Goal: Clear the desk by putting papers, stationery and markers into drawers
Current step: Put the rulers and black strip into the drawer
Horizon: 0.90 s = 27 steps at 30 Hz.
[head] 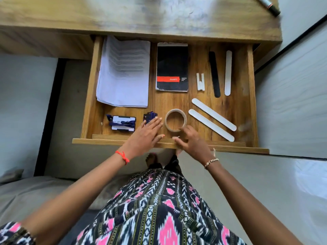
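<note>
Two hands (pixel 146 132) (pixel 192 141) flanking tape ring (pixel 175 120)

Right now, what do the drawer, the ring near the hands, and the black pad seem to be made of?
Drawer: wood or wood-look laminate, matte, with visible brown grain. Ring: probably cardboard, dull tan, thin-walled and hollow, perhaps a tape core. Pad: paper sheets under a black card cover with a red band; pale page edges show at its top.

Home bedroom, wooden desk (pixel 53 13), open drawer (pixel 177 145), bedding (pixel 292 103) alongside
</note>
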Each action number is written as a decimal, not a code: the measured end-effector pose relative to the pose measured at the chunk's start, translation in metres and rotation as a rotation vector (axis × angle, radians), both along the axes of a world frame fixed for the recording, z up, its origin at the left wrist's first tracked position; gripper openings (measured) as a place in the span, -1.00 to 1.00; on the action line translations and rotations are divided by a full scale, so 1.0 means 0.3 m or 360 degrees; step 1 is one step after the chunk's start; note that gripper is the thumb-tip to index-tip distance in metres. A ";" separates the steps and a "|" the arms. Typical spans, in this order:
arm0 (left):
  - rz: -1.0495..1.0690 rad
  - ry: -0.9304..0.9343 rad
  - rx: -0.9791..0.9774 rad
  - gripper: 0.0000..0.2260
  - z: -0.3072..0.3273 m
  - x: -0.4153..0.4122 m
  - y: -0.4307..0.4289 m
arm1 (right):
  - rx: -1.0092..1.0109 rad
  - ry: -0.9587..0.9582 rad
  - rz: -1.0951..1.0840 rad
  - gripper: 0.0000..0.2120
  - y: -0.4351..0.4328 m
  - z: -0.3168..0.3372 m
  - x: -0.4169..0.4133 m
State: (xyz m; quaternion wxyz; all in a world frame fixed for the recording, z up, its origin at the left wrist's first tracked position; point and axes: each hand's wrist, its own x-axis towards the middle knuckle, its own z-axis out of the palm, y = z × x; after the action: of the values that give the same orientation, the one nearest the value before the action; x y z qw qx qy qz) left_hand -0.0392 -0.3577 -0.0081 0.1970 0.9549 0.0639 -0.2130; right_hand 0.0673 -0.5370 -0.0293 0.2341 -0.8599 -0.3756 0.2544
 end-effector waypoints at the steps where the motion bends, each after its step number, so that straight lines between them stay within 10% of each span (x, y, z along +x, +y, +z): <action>1: -0.0036 0.0007 0.0022 -0.28 -0.001 -0.029 -0.004 | -0.0030 -0.0062 0.0075 -0.51 -0.012 -0.001 -0.020; 27: -0.0236 -0.0364 0.0124 -0.47 -0.112 -0.081 0.086 | -0.0038 -0.0277 0.0170 -0.20 0.016 -0.012 0.039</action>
State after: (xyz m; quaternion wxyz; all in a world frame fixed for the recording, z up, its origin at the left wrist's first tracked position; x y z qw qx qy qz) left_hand -0.0637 -0.3319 -0.0418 0.1496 0.9819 -0.0214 -0.1142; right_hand 0.0789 -0.5323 -0.0329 0.1763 -0.8602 -0.4367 0.1953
